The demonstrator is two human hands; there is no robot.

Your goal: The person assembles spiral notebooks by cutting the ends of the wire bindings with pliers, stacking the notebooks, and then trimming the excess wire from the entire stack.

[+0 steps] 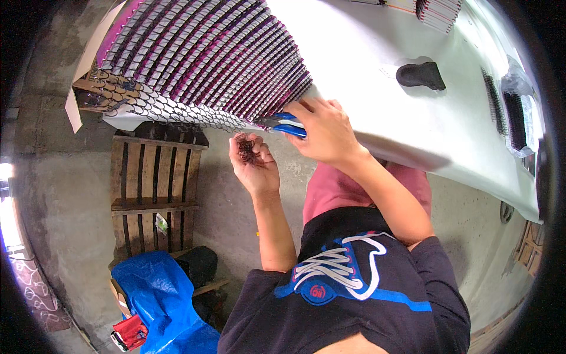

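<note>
My right hand (329,131) is closed around blue-handled cutting pliers (290,126). Their dark jaws point left, at the near corner of a broad layered stack (212,59) with rows of black coils and magenta edges. Whether the jaws are biting on anything is too small to tell. Just below that edge, my left hand (257,171) is turned palm up, its fingers curled around a tangled clump of thin, dark reddish-brown curly strands (247,150). Black wire-like loops (171,109) spread along the stack's near left side and hang over the table edge.
The white-covered table (365,53) carries a black rounded pad (420,76), coil-bound stacks (437,13) at the back, and a clear plastic bag (520,115) of dark coils at right. Cardboard (73,112) borders the left. Below stand a wooden pallet (154,197) and blue tarp (156,289).
</note>
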